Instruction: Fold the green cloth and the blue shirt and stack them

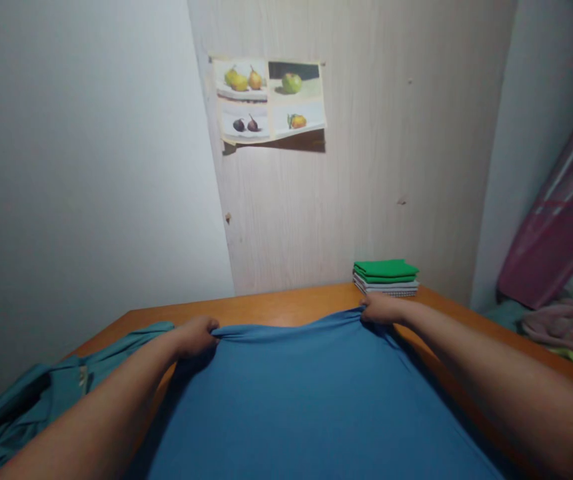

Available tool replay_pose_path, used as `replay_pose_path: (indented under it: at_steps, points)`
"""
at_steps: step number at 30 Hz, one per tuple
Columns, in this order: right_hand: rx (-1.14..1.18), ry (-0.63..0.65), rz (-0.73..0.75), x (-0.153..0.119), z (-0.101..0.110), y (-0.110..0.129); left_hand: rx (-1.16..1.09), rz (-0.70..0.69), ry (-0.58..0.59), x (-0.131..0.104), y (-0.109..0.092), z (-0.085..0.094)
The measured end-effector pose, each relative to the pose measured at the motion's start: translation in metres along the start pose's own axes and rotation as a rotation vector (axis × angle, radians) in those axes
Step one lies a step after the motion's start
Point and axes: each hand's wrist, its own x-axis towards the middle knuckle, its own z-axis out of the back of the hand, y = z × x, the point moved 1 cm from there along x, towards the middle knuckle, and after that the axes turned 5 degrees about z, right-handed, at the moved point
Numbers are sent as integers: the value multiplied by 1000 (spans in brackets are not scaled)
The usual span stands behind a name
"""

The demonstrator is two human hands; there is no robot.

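A large piece of blue fabric (296, 400) stretches from the bottom of the view toward the far side of the table. Its far left corner is gripped by my left hand (197, 337), fingers closed around the bunched edge. My right hand (382, 309) pinches the far right corner, and the edge between both hands is pulled fairly taut with a slight sag. The near end of the fabric runs out of view. Just beyond my right hand sits a stack of folded cloths (386, 272), green on top and grey or checked below.
Teal clothing (61, 387) lies crumpled at the table's left, partly behind my left arm. The orange-brown table (266, 305) meets a wall with a fruit picture sheet (269, 100). At right are a pink, shiny hanging item (551, 227) and a bundled mauve cloth (566, 330).
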Motion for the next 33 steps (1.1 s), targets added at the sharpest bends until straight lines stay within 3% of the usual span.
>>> replay_pose_path:
  at_steps: [3, 6, 9, 12, 14, 16, 19, 21, 23, 25, 27, 33]
  points:
    - [-21, -188, -8, 1, 30, 6, 30, 37, -153, 3, -7, 27]
    - [-46, -383, -77, 0, 70, 10, 72, 106, -357, -2, -21, 68]
    - [-33, -651, -147, -12, 111, 13, 124, 97, -702, -25, -40, 107]
    - [18, -945, -54, -42, 129, 11, 165, 8, -985, -61, -47, 123]
    - [19, -1045, 46, -71, 117, 7, 227, -117, -1089, -87, -39, 112]
    - [12, -995, 168, -102, 83, 0, 260, -224, -1061, -110, -22, 84]
    - [48, -726, 319, -147, 9, -10, 248, -315, -835, -142, 7, 24]
    - [83, -527, 315, -173, -39, -15, 208, -351, -673, -162, 18, -18]
    - [114, -336, 317, -192, -71, -18, 183, -351, -478, -179, 21, -51]
    - [121, -258, 285, -205, -83, -19, 160, -337, -364, -191, 20, -72]
    - [113, -201, 264, -213, -79, -17, 138, -330, -330, -199, 18, -82]
    - [198, -10, 247, -229, -44, -14, 81, -326, -335, -215, 19, -73]
